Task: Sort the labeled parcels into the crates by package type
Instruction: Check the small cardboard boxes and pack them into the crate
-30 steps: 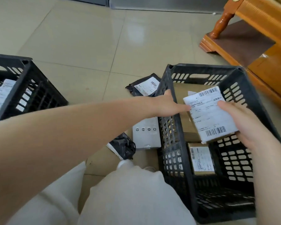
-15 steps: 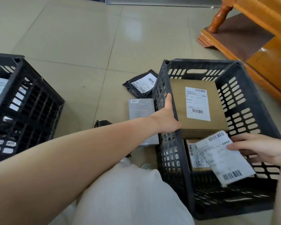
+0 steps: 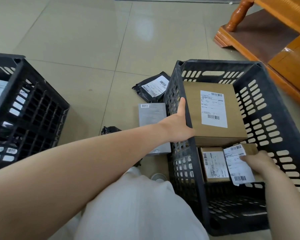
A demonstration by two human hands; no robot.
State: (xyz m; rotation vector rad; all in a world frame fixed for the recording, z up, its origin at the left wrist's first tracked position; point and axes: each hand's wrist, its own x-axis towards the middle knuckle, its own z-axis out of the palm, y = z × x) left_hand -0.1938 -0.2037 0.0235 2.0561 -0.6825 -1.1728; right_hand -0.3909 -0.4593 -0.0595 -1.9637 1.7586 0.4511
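Head view: labeled box (image 3: 237,163) lengthwise toward viewer

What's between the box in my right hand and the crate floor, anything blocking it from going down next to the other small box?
Nothing visible blocks it. The right hand holds the labeled box already low inside the right crate, beside the small box and in front of the large box. The left hand only grips the crate's left wall.

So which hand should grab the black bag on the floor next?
Probably the left. The left hand grips the right crate's near-left rim, and the black bag lies just outside that wall. The right hand is down inside the crate, holding a small labeled box.
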